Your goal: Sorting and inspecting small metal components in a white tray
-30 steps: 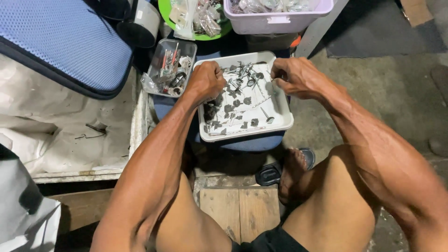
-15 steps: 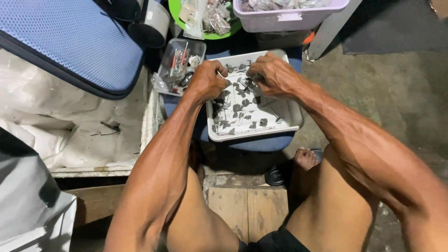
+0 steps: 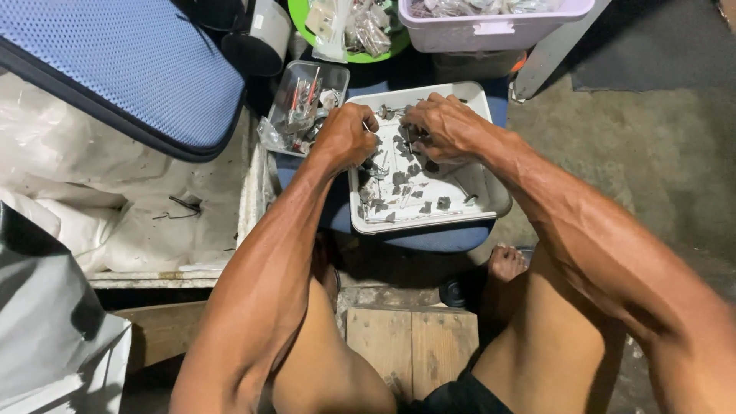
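Note:
A white rectangular tray [image 3: 491, 201] rests on a blue stool in front of me and holds several small dark metal pieces [image 3: 405, 178]. My left hand [image 3: 345, 134] hovers over the tray's left edge with curled fingers that touch the pieces. My right hand [image 3: 441, 123] is over the far half of the tray, fingers bent down among the pieces. What either hand pinches is hidden under the fingers.
A clear plastic box [image 3: 303, 103] with small tools sits left of the tray. Behind are a green bowl [image 3: 356, 31] with bagged parts and a lilac bin [image 3: 491, 23]. A blue padded cushion [image 3: 115, 69] lies on white sheeting at left. My bare foot [image 3: 506, 264] rests below the stool.
My right hand moved from the tray's right rim to its middle, close to my left hand. Both hands now work among the pieces. The view shifted slightly.

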